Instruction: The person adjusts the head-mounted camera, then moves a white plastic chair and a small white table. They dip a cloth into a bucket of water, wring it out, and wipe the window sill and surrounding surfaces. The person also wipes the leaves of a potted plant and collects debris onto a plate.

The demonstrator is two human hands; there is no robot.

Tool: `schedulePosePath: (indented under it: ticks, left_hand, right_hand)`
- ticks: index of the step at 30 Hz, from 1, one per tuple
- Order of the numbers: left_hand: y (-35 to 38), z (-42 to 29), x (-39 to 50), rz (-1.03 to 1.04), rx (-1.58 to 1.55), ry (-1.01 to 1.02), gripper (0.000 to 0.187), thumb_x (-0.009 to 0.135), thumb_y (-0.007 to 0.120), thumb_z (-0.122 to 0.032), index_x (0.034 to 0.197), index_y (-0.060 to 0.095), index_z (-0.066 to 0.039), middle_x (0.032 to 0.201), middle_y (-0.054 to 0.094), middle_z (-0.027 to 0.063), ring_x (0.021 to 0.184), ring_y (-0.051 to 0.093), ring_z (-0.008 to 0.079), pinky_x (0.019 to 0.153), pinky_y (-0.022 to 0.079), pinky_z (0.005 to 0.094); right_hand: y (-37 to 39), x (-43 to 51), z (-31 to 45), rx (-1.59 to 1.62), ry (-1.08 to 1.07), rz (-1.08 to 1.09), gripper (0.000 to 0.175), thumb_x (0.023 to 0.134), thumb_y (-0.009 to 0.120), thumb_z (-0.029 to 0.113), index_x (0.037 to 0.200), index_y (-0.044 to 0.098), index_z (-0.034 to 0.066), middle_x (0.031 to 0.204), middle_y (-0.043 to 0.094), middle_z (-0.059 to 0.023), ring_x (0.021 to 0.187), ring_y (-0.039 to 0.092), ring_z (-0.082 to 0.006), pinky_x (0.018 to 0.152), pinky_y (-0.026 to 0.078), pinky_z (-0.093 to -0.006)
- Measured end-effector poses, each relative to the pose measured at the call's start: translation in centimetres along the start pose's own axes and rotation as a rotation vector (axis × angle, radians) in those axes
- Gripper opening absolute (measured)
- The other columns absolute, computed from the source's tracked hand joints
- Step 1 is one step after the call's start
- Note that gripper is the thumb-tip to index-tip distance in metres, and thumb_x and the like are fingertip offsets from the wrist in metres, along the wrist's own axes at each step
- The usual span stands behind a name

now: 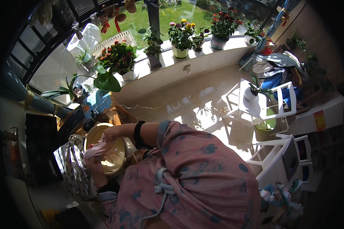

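Observation:
A pale pink wet-looking cloth [97, 151] is stretched between my two hands above a round cream basin [124, 156]. My right hand [111, 134], with a black band at the wrist, grips the cloth's upper end near the basin's far rim. Lower in the view, my left hand [94, 167] holds its other end by the near left rim. The cloth hides part of the left fingers. Bright glints show at the basin's bottom, where shallow water seems to lie.
Beside the basin sits a white patterned fabric bundle [73, 166]. A dark television-like panel [41, 148] stands at left. Potted flowers [119, 58] line the windowsill [166, 64]. On the right are a white chair [285, 100] with a potted plant [250, 93], and a laundry heap [278, 67].

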State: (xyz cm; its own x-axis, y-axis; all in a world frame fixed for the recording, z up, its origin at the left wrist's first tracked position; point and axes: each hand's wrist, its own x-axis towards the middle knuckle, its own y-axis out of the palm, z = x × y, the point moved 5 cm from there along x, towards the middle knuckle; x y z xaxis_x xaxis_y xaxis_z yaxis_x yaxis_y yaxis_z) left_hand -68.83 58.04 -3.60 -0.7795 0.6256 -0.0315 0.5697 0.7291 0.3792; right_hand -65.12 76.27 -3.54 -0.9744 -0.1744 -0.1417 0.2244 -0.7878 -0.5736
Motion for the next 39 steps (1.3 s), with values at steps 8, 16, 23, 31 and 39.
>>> schedulePosePath:
  ticks: [8, 16, 23, 31, 39]
  left_hand:
    - [-1.5, -1.6, 0.7, -0.074, -0.266, 0.055, 0.021, 0.081, 0.046, -0.008, 0.098, 0.054, 0.000, 0.101, 0.058, 0.0078, 0.094, 0.057, 0.0178, 0.089, 0.045, 0.0323]
    - [-1.7, -1.1, 0.6, 0.091, -0.471, -0.140, 0.030, 0.084, 0.047, -0.014, 0.108, 0.053, 0.003, 0.111, 0.058, 0.0134, 0.107, 0.056, 0.0253, 0.097, 0.043, 0.0407]
    - [-3.9, 0.2, 2.0, -0.012, -0.367, -0.016, 0.027, 0.077, 0.048, -0.011, 0.098, 0.057, 0.004, 0.101, 0.061, 0.0148, 0.099, 0.059, 0.0263, 0.092, 0.047, 0.0394]
    - [-4.7, 1.5, 1.8, -0.153, -0.350, -0.028, 0.024, 0.077, 0.048, -0.011, 0.097, 0.058, 0.000, 0.093, 0.061, 0.0117, 0.086, 0.061, 0.0241, 0.083, 0.050, 0.0352]
    - [-3.4, 0.3, 0.4, -0.123, 0.572, -0.207, 0.025, 0.089, 0.055, -0.022, 0.103, 0.059, -0.002, 0.084, 0.062, 0.0053, 0.072, 0.060, 0.0126, 0.059, 0.048, 0.0239]
  right_hand:
    - [0.9, 1.0, -0.5, 0.183, 0.059, -0.124, 0.100, 0.062, 0.077, 0.039, 0.138, 0.025, 0.0002, 0.123, 0.048, -0.0287, 0.113, 0.050, -0.0384, 0.093, 0.041, -0.0410]
    - [5.7, 2.1, 1.7, 0.436, -0.345, 0.405, 0.100, 0.060, 0.086, 0.035, 0.137, 0.031, 0.0029, 0.125, 0.052, -0.0137, 0.118, 0.046, -0.0238, 0.101, 0.033, -0.0314]
    - [9.2, 2.2, -0.9, 0.791, 0.167, 0.250, 0.038, 0.064, 0.077, 0.013, 0.099, 0.061, 0.0105, 0.085, 0.063, -0.0030, 0.077, 0.059, -0.0177, 0.061, 0.050, -0.0370]
    - [6.1, 1.5, 0.6, 0.013, -0.024, -0.183, 0.032, 0.063, 0.069, 0.027, 0.084, 0.067, 0.0041, 0.080, 0.065, -0.0188, 0.076, 0.063, -0.0362, 0.068, 0.050, -0.0413]
    - [1.2, 0.5, 4.3, -0.164, -0.053, -0.067, 0.030, 0.070, 0.062, 0.033, 0.091, 0.068, 0.0119, 0.090, 0.066, -0.0156, 0.087, 0.062, -0.0340, 0.077, 0.048, -0.0399]
